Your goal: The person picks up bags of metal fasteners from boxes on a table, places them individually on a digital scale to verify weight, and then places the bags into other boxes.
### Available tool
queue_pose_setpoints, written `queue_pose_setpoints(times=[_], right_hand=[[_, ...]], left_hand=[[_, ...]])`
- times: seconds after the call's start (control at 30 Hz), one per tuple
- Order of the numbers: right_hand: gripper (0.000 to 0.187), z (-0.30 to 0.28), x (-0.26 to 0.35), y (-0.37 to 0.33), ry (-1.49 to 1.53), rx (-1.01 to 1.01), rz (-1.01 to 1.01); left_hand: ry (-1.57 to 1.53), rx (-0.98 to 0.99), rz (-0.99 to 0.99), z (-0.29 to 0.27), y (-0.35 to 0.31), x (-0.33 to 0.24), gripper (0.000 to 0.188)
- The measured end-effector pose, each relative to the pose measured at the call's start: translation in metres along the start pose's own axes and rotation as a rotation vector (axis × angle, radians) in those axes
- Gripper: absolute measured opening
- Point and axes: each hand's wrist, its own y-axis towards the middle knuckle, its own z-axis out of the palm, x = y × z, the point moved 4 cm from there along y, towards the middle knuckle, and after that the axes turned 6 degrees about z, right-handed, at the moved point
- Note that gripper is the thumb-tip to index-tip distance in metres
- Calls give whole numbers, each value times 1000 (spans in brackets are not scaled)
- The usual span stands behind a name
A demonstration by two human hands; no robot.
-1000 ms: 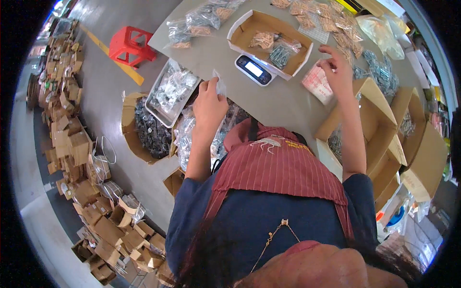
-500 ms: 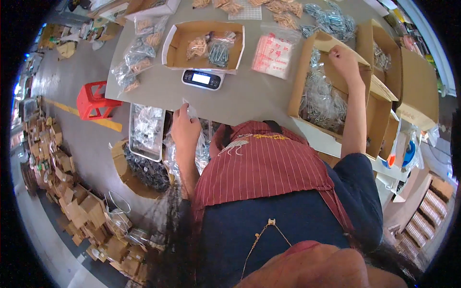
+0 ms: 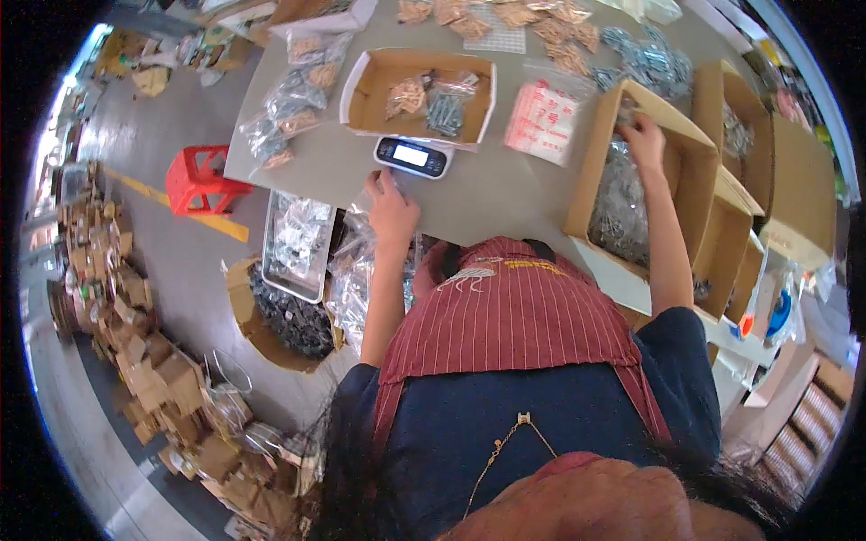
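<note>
My right hand point(image 3: 642, 142) reaches into a long open cardboard box point(image 3: 699, 167) at the right, fingers curled down by its left wall. What they close on is hidden. Grey metal screws and clear bags point(image 3: 621, 194) fill the box beneath it. At the table's front edge, my left hand point(image 3: 393, 209) has its fingers drawn together at thin clear plastic point(image 3: 359, 218), seemingly a bag. Beyond it stands a digital scale point(image 3: 412, 157) under a shallow cardboard tray point(image 3: 356, 90). Inside the tray lie a bag of tan wooden dowels point(image 3: 406, 97) and a bag of screws point(image 3: 446, 112).
A stack of printed clear bags point(image 3: 543, 122) lies between tray and box. Filled bags point(image 3: 293, 117) line the table's left side. Dowel bags point(image 3: 564, 36) and screw bags point(image 3: 645, 61) lie at the back. A metal tray point(image 3: 298, 243) and red stool point(image 3: 206, 180) are lower left.
My right hand has come nearer within the box, its fist turned to downward-pointing fingers. My left hand has shifted slightly right and toward the scale. The whole view has shifted too.
</note>
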Motion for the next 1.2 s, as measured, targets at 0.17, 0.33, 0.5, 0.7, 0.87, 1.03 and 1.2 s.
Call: queue_pose_setpoints(times=[0.17,0.33,0.5,0.7,0.87,1.03,1.2], right_hand=[[13,-82,105,-17,816,66,159],[45,-39,211,-36,924,586,-38],[58,-3,210,-28,780,456,-101],[55,0,214,-39,759,501,-102],[52,1,226,-35,684,521,-106],[42,24,253,-37,664,578,-319],[37,49,281,-48,512,599,-489]], left_hand=[[-104,-123,87,1,-5,11,58],[-95,-185,117,3,-6,17,59],[-134,-120,12,-23,-13,10,64],[-50,-291,-144,-72,-35,57,58],[-43,-463,-226,-136,-41,87,29],[18,-638,-172,-177,-40,72,19],[64,-664,-62,-188,-31,31,11]])
